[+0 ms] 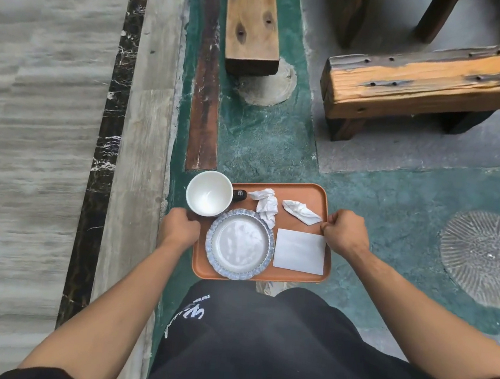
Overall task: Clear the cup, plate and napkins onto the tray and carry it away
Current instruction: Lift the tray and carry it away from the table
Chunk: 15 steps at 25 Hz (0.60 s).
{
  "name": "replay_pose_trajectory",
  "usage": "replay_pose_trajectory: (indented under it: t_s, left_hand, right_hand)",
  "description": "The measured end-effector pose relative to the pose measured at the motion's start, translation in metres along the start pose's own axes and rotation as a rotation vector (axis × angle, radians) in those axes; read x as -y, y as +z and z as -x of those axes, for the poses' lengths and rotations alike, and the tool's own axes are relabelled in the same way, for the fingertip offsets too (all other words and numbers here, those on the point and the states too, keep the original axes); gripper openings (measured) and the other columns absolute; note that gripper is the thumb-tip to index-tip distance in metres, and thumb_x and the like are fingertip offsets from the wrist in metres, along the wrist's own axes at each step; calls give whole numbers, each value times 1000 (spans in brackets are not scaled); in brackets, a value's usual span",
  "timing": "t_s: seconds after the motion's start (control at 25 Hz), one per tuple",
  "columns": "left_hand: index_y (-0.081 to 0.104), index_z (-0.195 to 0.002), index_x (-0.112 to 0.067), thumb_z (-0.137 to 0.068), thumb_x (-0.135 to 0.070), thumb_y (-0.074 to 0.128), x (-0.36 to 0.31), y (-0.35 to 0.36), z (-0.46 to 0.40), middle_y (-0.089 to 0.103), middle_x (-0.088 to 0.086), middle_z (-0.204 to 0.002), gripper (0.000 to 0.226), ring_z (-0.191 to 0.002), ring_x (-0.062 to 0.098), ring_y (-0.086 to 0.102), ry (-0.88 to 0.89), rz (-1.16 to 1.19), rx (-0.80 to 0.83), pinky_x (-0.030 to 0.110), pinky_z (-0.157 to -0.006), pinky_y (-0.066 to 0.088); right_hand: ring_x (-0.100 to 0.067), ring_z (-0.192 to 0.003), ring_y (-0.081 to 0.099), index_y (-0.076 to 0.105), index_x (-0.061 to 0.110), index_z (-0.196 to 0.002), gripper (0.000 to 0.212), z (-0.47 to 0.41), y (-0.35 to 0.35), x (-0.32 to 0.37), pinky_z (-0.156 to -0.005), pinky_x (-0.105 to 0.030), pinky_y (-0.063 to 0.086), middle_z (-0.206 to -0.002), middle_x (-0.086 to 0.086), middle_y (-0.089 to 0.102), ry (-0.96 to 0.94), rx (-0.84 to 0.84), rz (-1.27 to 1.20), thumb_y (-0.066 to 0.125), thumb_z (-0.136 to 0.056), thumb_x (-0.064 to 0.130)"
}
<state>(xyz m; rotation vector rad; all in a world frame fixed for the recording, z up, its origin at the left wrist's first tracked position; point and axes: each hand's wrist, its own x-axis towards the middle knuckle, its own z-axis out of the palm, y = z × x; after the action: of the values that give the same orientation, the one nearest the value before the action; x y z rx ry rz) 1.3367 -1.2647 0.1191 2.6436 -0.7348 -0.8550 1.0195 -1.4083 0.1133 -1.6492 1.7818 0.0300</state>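
Note:
I hold an orange tray (304,192) in the air in front of my body. My left hand (179,228) grips its left edge and my right hand (346,231) grips its right edge. On the tray stand an empty white cup (209,193) with a dark handle at the far left, a round plate (240,244) with a blue patterned rim in the near middle, two crumpled napkins (267,205) (300,213) at the far side, and a flat folded white napkin (300,251) at the near right.
Below is a green floor (396,206) with a round ribbed inlay (487,257) at the right. Two wooden benches stand ahead: one (252,18) at the top centre, one (426,81) at the upper right. Pale stone paving (30,133) runs along the left.

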Motion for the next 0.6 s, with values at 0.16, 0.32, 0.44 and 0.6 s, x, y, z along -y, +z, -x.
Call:
replay_pose_trajectory:
  t_s: [0.16,0.32,0.44,0.6]
  left_hand:
    - [64,-74,-9,-74,-1,58,-37,5,-32,66,13,-79,10,-80,35,63,1,-8,5,34,-71,49]
    - [65,-76,-6,-76,-2,58,-76,7,-81,64,14,-79,8,-76,33,59,20,-11,21,34,-69,46]
    - [66,-76,-5,-75,-3,57,-110,1,-124,67,14,-78,10,-76,34,61,37,-7,41,33,-68,47]
    - [63,-72,-8,-74,-3,56,-152,-12,-175,64,11,-77,9,-75,33,60,50,-31,56,33,-68,48]
  right_hand:
    - [-38,-79,67,69,2,-73,14,-45,-18,15,-69,-38,58,-78,-18,71,0,-3,5,67,-80,14]
    - [-37,-77,67,67,2,-71,15,-91,-32,34,-68,-37,58,-76,-16,71,40,-17,-11,66,-80,14]
    - [-36,-78,67,68,1,-75,15,-128,-42,55,-71,-40,59,-78,-16,71,61,-18,-16,65,-82,13]
    - [-36,-77,66,67,-2,-79,15,-175,-56,87,-69,-43,60,-78,-16,70,90,-19,-13,65,-83,12]
